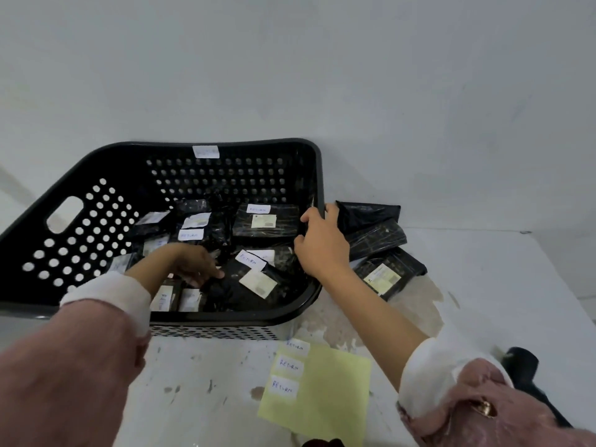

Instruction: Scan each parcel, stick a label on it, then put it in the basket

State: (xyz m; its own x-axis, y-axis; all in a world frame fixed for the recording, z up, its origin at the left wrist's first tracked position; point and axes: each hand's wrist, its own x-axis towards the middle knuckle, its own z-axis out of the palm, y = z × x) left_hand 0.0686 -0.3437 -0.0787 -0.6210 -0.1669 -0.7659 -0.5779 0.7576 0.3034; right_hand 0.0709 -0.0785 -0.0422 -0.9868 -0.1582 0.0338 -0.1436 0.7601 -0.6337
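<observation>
A black perforated basket [80, 221] sits tilted on the white table and holds several black parcels with white labels. My left hand [193, 264] reaches down inside it, fingers curled on a black parcel [225, 290] near the front. My right hand [322, 243] grips the basket's right rim. Three black parcels [383, 272] lie stacked on the table just right of the basket. A yellow sheet [332, 391] with three white "RETURN" labels [287, 366] lies in front of the basket.
A black scanner [529, 375] lies at the right near my sleeve. A white wall stands close behind the basket. The table's right edge runs diagonally at far right. A dark object [322, 442] peeks in at the bottom edge.
</observation>
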